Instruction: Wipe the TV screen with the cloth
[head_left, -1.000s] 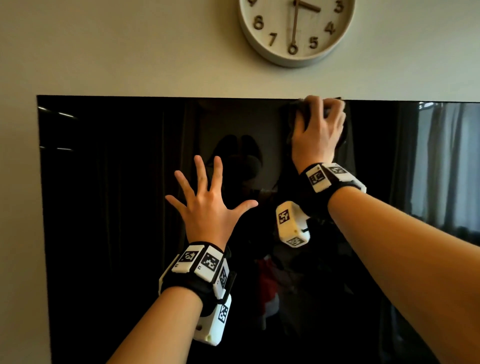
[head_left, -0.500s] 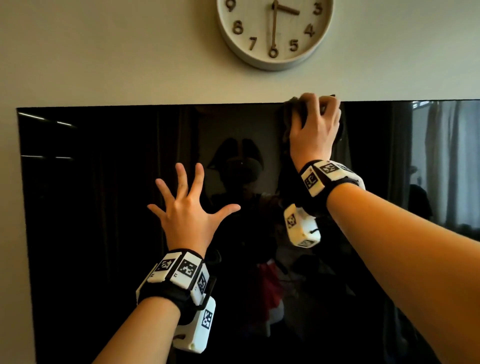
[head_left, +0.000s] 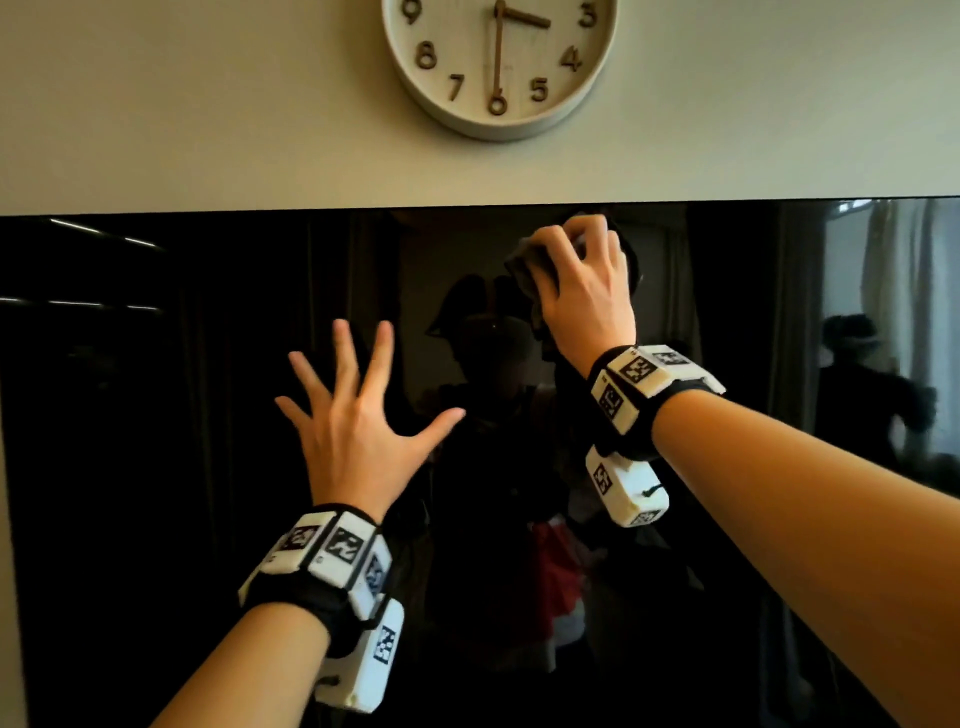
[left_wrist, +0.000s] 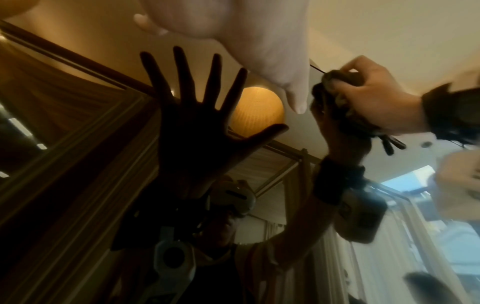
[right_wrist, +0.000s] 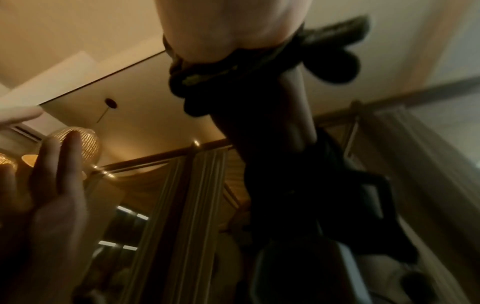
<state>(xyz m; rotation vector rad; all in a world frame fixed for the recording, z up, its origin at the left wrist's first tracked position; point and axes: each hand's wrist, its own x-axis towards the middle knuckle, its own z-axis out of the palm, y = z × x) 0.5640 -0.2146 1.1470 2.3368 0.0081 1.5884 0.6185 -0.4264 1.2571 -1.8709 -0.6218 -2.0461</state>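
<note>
The black TV screen (head_left: 156, 467) fills the lower part of the head view, its top edge running just under a pale wall (head_left: 182, 130); its dark glass mirrors curtains and the person. Left of centre, the left hand (head_left: 353, 426) is raised in front of the glass with the forearm rising from the lower left; its fingers (head_left: 345, 358) are straight and fanned wide, thumb stretched out to the right, holding nothing; whether the palm touches the glass cannot be told; in the left wrist view its dark reflection shows the same five spread digits. A banded wrist camera (head_left: 332, 556) with black-and-white markers sits at that wrist. Above, on the wall, hangs a round wall clock (head_left: 498, 62). Right of centre and higher, the right hand (head_left: 582, 291) reaches in from the lower right on a long bare forearm, wrist bent towards the screen; its fingers are curled round a dark bunched cloth (head_left: 524, 265), pressed to the glass just below the top edge; the left wrist view shows the cloth (left_wrist: 337, 98) crumpled in that grip.
</note>
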